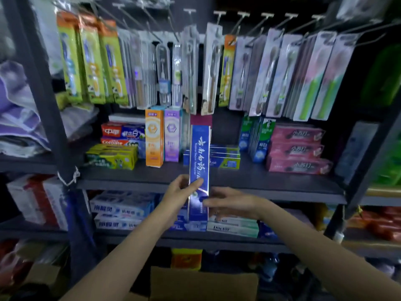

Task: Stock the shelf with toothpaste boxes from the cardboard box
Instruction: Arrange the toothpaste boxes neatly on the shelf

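A tall blue toothpaste box (199, 157) with white script stands upright in front of the dark middle shelf (260, 181). My left hand (180, 192) grips its lower part, thumb across the front. My right hand (230, 203) lies flat against the box's bottom right side, fingers stretched out and touching it. The cardboard box (204, 283) sits below, at the bottom centre, and only its brown flap shows. Behind the held box lie flat blue and green toothpaste boxes (225, 157).
On the middle shelf stand orange (154, 137) and purple (172, 135) boxes, a yellow-green stack (112, 156) at left and pink boxes (297, 148) at right. Toothbrush packs (195, 70) hang on hooks above. The lower shelf (195, 237) holds white and blue boxes.
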`<state>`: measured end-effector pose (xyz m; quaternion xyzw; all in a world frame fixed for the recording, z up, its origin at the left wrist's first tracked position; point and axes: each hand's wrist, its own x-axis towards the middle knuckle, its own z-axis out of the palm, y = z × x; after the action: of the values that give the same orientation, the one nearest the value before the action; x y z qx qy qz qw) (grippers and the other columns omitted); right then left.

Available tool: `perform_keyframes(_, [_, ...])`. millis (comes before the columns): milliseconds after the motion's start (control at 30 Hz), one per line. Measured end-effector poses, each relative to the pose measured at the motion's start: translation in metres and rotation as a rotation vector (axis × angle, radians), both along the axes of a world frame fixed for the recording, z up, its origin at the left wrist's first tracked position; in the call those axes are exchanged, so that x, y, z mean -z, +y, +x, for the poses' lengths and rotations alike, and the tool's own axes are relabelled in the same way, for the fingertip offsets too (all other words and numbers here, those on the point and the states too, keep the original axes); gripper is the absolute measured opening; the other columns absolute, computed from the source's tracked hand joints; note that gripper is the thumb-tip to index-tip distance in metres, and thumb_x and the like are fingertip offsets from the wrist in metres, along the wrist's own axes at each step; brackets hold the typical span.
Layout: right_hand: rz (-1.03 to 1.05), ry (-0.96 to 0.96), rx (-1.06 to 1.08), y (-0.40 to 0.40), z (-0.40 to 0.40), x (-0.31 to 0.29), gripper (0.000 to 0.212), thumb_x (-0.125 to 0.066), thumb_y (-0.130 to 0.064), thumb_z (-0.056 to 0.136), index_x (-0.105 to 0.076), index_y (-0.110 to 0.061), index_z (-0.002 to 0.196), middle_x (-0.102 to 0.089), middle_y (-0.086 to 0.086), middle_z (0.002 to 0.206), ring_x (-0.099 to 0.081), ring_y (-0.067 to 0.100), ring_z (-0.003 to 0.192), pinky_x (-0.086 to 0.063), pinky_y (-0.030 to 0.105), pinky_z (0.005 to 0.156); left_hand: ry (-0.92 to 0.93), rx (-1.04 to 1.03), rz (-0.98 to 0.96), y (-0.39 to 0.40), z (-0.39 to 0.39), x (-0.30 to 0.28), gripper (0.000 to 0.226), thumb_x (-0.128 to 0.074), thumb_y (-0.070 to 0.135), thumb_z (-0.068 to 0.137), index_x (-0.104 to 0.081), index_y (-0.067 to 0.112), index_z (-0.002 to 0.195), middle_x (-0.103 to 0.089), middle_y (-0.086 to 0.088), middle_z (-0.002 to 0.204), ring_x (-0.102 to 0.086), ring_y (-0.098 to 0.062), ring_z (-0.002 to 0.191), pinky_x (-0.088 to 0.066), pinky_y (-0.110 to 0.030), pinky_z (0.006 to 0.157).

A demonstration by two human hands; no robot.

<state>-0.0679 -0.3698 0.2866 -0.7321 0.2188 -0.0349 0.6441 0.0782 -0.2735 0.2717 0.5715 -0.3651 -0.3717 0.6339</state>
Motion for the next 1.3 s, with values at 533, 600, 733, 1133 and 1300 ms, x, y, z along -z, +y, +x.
perform_keyframes(533, [-1.275, 0.12, 0.334, -0.073, -0.019, -0.038, 0.054, -0.077, -0.026, 0.073, -0.032, -0.018, 0.103, -0.034, 0.0, 0.109, -0.051, 0.024, 0.092, -0.046, 0.031, 0.074, 0.516, -0.175, -0.128, -0.053, 0.018, -0.058, 0.027, -0.068, 0.017, 0.082, -0.059, 0.011, 0.107, -0.061, -0.009, 0.104, -0.059, -0.023, 0.098, -0.051, -0.036, 0.08])
perform_keyframes(600, [-1.004, 0.047, 0.261, -0.086, -0.024, -0.044, 0.062, -0.08, -0.029, 0.071, -0.035, -0.02, 0.113, -0.041, -0.006, 0.116, -0.05, 0.015, 0.102, -0.044, 0.026, 0.083, 0.495, -0.184, -0.201, -0.057, 0.023, -0.059, 0.03, -0.063, 0.008, 0.084, -0.053, 0.008, 0.113, -0.06, -0.007, 0.097, -0.059, -0.021, 0.095, -0.051, -0.032, 0.073])
perform_keyframes(733, [-0.371, -0.038, 0.177, -0.094, -0.037, -0.053, 0.058, -0.075, -0.011, 0.077, -0.042, -0.017, 0.125, -0.063, 0.002, 0.089, -0.062, 0.012, 0.065, -0.051, 0.023, 0.058, 0.479, -0.153, -0.321, -0.059, 0.028, -0.061, 0.016, -0.054, 0.001, 0.088, -0.056, 0.015, 0.094, -0.063, -0.002, 0.083, -0.06, -0.015, 0.081, -0.056, -0.029, 0.07])
perform_keyframes(1133, [-0.083, -0.27, 0.507, -0.116, -0.034, -0.052, 0.036, -0.071, -0.031, 0.078, -0.05, -0.012, 0.1, -0.049, 0.009, 0.071, -0.044, 0.013, 0.045, -0.03, 0.024, 0.042, 0.318, -0.042, 0.025, -0.051, 0.04, -0.038, 0.031, -0.06, 0.024, 0.087, -0.056, 0.016, 0.117, -0.064, -0.006, 0.106, -0.063, -0.02, 0.087, -0.055, -0.019, 0.058])
perform_keyframes(1300, [0.007, 0.104, 0.607, -0.125, -0.031, -0.039, 0.064, -0.066, -0.054, 0.078, -0.051, -0.006, 0.117, -0.058, 0.009, 0.084, -0.052, 0.014, 0.059, -0.046, 0.022, 0.049, 0.373, -0.14, -0.007, -0.061, 0.041, -0.032, 0.052, -0.063, 0.014, 0.085, -0.043, 0.01, 0.134, -0.053, -0.007, 0.128, -0.065, -0.018, 0.086, -0.056, -0.018, 0.057])
